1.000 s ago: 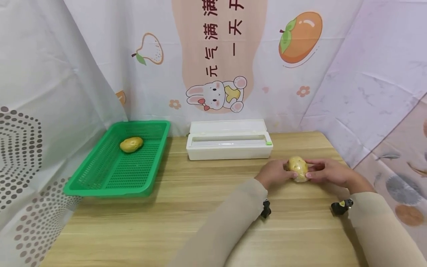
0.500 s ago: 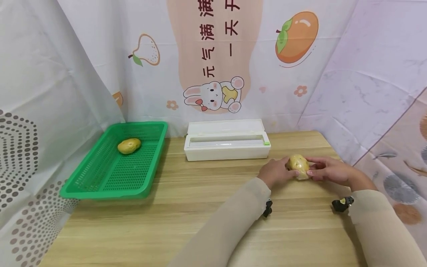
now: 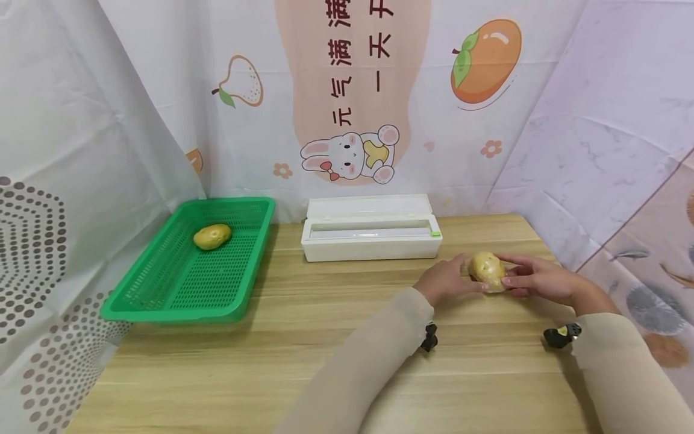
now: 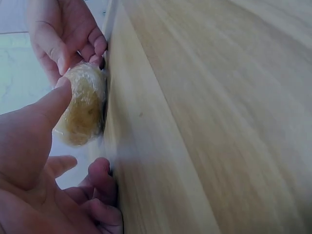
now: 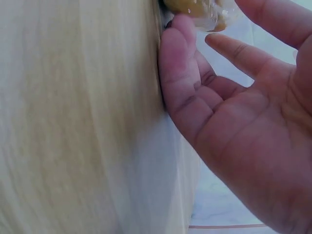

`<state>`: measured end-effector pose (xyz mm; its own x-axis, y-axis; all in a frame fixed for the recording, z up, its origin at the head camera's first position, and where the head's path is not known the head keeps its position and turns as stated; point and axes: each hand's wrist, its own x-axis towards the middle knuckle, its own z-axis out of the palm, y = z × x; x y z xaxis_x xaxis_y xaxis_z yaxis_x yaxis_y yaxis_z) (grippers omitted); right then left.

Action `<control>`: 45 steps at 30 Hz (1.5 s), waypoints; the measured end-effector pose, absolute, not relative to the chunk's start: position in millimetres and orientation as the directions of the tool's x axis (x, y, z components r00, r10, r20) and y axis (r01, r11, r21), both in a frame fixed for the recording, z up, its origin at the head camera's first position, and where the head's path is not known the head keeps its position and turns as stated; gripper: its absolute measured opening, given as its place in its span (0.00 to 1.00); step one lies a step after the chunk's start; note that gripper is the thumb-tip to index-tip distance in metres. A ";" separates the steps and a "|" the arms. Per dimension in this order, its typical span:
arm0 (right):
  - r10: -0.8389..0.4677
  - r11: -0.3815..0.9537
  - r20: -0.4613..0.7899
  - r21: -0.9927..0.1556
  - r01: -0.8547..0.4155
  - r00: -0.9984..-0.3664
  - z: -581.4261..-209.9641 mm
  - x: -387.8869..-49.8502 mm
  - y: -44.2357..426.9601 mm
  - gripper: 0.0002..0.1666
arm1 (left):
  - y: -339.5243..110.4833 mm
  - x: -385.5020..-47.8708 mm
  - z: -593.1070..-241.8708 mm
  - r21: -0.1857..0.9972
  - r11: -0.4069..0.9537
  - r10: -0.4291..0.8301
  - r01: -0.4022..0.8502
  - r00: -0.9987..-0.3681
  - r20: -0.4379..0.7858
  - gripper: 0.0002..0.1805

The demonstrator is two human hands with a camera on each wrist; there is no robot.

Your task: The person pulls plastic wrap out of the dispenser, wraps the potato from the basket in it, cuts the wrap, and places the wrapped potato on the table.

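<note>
Bright head view; wrist views dimmer, softer.

Yellow potato (image 3: 487, 270), green basket (image 3: 208, 283), wood-grained table (image 3: 271, 374)

— Looking how, the wrapped potato (image 3: 487, 271)?
— Oval, yellow-brown, bound in clear film; glossy, wrinkled, turning whitish toward the near right end.
— Sitting straight?
— Slightly slanted, stretching from far left to near right.
— And lying where?
— Toward the far right of the scene, low by the tabletop (image 3: 325, 337); hard to tell whether touching.
</note>
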<state>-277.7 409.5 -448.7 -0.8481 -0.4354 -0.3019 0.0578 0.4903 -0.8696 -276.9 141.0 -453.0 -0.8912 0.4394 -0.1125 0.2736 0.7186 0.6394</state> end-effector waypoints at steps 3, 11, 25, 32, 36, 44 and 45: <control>-0.415 0.530 -0.288 -0.848 0.028 -0.863 -445.6 -277.7 408.8 0.47 | 133.9 -275.4 -448.1 0.641 0.709 0.473 0.294 -0.872 -0.123 0.47; -0.385 0.584 -0.242 -0.811 -0.032 -0.891 -433.3 -270.5 404.5 0.44 | 101.6 -280.2 -439.6 0.565 0.739 0.545 0.366 -0.819 -0.182 0.52; -0.343 0.776 -0.017 -0.569 -0.273 -0.939 -395.2 -280.7 369.5 0.32 | 19.2 -283.2 -420.1 0.243 0.848 0.525 0.471 -0.809 -0.265 0.33; -0.346 0.816 0.022 -0.486 -0.313 -0.938 -378.4 -285.1 337.0 0.28 | -24.3 -284.9 -401.9 0.110 0.860 0.510 0.498 -0.837 -0.197 0.11; -0.364 0.836 0.043 -0.425 -0.347 -0.930 -371.4 -294.0 316.0 0.25 | -54.6 -292.4 -388.3 0.098 0.882 0.471 0.460 -0.868 -0.157 0.07; -0.412 0.855 0.054 -0.323 -0.406 -0.910 -366.2 -315.7 280.3 0.25 | -117.3 -309.6 -372.7 0.087 0.926 0.373 0.366 -0.925 -0.075 0.05; -0.415 0.856 0.053 -0.315 -0.409 -0.908 -367.2 -318.6 276.4 0.26 | -124.5 -311.3 -371.3 0.087 0.933 0.355 0.349 -0.933 -0.067 0.06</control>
<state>-318.6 276.4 -367.2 -0.9085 -0.4146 0.0533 -0.4092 0.8562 -0.3153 -311.3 -124.5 -371.3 -0.9326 0.3547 -0.0666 0.3487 0.9332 0.0871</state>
